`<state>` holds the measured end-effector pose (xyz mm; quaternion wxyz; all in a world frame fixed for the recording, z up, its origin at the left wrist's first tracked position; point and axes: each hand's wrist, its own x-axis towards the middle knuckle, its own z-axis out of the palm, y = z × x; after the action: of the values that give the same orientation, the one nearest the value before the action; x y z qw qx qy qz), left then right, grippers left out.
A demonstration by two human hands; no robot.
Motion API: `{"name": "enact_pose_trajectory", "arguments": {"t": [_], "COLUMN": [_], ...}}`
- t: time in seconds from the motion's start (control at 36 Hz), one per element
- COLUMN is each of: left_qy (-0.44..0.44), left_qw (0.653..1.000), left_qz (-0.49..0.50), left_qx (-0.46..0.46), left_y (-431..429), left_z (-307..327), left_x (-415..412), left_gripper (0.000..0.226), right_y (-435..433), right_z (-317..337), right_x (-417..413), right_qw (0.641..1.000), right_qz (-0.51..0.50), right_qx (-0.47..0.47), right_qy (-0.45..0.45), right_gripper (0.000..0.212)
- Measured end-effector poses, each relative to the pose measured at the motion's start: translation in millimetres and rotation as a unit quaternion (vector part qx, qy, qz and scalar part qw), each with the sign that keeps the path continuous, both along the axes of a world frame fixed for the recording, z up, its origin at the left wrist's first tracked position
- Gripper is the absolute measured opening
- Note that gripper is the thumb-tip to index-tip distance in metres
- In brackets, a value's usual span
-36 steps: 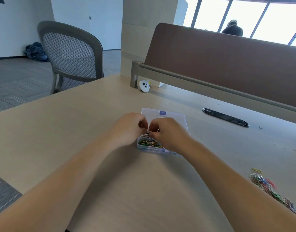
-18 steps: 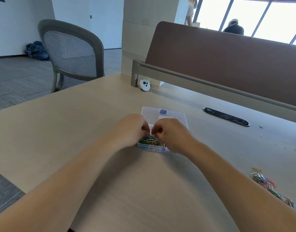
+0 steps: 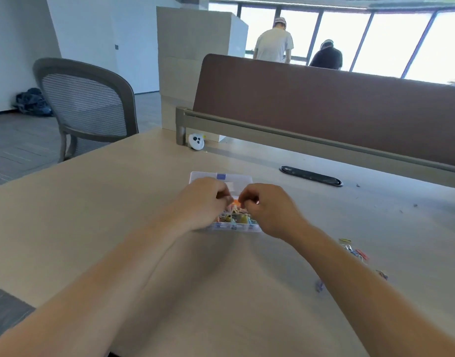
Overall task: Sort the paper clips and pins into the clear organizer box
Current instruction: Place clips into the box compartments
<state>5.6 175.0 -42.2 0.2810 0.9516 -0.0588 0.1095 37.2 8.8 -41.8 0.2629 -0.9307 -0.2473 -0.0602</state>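
Note:
The clear organizer box (image 3: 236, 227) lies on the desk in front of me, its open lid (image 3: 221, 176) flat behind it. Coloured paper clips show through its near compartments. My left hand (image 3: 203, 202) and my right hand (image 3: 270, 210) hover over the box, knuckles almost touching. Both have their fingertips pinched on small coloured clips (image 3: 235, 203) between them; motion blur hides the detail. A loose pile of coloured paper clips (image 3: 355, 251) lies on the desk to the right, partly behind my right forearm.
A stray clip (image 3: 319, 285) lies near my right forearm. A round white gadget (image 3: 196, 141) and a black cable slot (image 3: 311, 176) sit by the brown divider (image 3: 324, 104). A grey mesh chair (image 3: 87, 99) stands at the left. Two people stand beyond the divider.
Both hands have stayed pinched together over the box, shifting slightly toward its far side. My head has tilted up, bringing the people at the window into view.

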Motion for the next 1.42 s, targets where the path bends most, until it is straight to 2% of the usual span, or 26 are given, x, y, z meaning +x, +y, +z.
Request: {"name": "enact_pose_trajectory", "arguments": {"t": [0.17, 0.42, 0.53, 0.67, 0.78, 0.83, 0.89, 0.97, 1.03, 1.11, 1.22, 1.36, 1.42], "left_qy": [0.002, 0.035, 0.046, 0.065, 0.114, 0.117, 0.108, 0.079, 0.049, 0.005, -0.011, 0.037, 0.071], "left_qw": [0.998, 0.987, 0.982, 0.977, 0.970, 0.968, 0.967, 0.970, 0.975, 0.986, 0.991, 0.983, 0.976], "left_qz": [-0.062, -0.154, -0.156, -0.156, -0.167, -0.184, -0.198, -0.194, -0.188, -0.151, -0.127, -0.165, -0.192], "left_qx": [-0.010, 0.041, 0.095, 0.130, 0.134, 0.127, 0.120, 0.124, 0.110, 0.074, 0.047, 0.075, 0.078], "left_y": [-70.4, -165.3, -186.4, -202.4, -213.2, -216.8, -219.9, -222.6, -224.0, -222.1, -219.0, -227.2, -232.7], "left_z": [8.6, -1.8, -12.5, -20.1, -27.3, -32.1, -36.9, -38.2, -35.6, -33.5, -33.5, -39.0, -43.5], "left_x": [-12.9, -19.8, -20.9, -20.4, -18.0, -17.9, -17.5, -16.7, -17.4, -13.8, 0.0, 15.7, 19.5], "left_gripper": [0.018, 0.014, 0.031, 0.036, 0.050, 0.046, 0.029, 0.014, 0.014, 0.022, 0.023, 0.037, 0.042], "right_y": [-78.0, -181.7, -209.0, -225.2, -225.7, -224.2, -222.3, -220.0, -220.2, -220.9, -222.0, -221.4, -222.5], "right_z": [2.4, 2.8, -3.3, -11.7, -14.4, -16.5, -18.4, -22.2, -24.2, -21.5, -18.7, -25.9, -29.6], "right_x": [-20.9, -51.0, -56.9, -62.3, -63.4, -62.9, -60.9, -57.2, -53.4, -48.8, -38.0, -25.7, -21.2], "right_qw": [0.998, 0.984, 0.976, 0.964, 0.962, 0.962, 0.965, 0.975, 0.977, 0.979, 0.984, 0.981, 0.980], "right_qz": [-0.062, -0.158, -0.173, -0.178, -0.161, -0.157, -0.148, -0.122, -0.115, -0.114, -0.128, -0.149, -0.157], "right_qx": [-0.013, -0.059, -0.094, -0.108, -0.141, -0.162, -0.165, -0.125, -0.097, -0.077, -0.065, -0.067, -0.075], "right_qy": [0.018, 0.053, 0.094, 0.162, 0.168, 0.152, 0.139, 0.139, 0.152, 0.153, 0.106, 0.103, 0.102], "right_gripper": [0.018, 0.017, 0.032, 0.066, 0.077, 0.073, 0.061, 0.030, 0.016, 0.030, 0.032, 0.036, 0.028]}}
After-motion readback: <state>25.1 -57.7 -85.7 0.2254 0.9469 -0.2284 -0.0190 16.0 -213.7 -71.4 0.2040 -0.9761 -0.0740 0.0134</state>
